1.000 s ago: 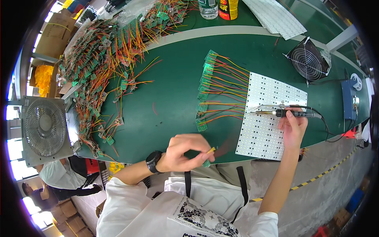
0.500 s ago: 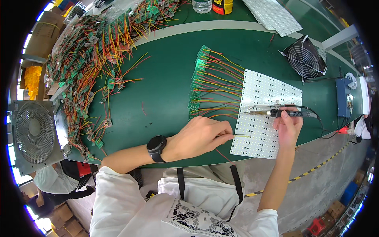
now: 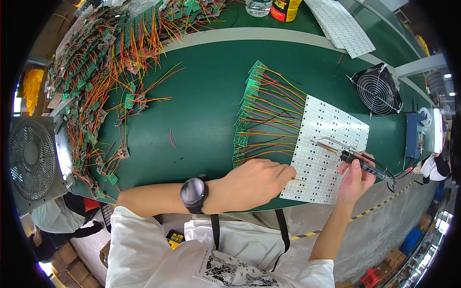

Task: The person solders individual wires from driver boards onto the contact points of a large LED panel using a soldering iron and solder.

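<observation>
My left hand point(image 3: 257, 180), with a black watch on the wrist, pinches a thin yellow wire end at the near left edge of a white LED panel point(image 3: 331, 129) on the green table. My right hand point(image 3: 354, 175) grips a black-handled soldering iron point(image 3: 345, 154), its tip resting over the panel's middle. A row of small green circuit boards point(image 3: 245, 115) lies left of the panel, joined to it by red and orange wires point(image 3: 273, 125).
A big heap of green boards with wires point(image 3: 96, 72) covers the table's left and far side. A small black fan point(image 3: 377, 89) and a blue box point(image 3: 414, 135) sit right; a grey fan point(image 3: 31, 158) stands at left. Bottles point(image 3: 273, 7) and another white panel point(image 3: 343, 26) are far back.
My left hand has moved right from the table's near edge to the white panel's edge with the wire. The right hand with the soldering iron stays over the panel.
</observation>
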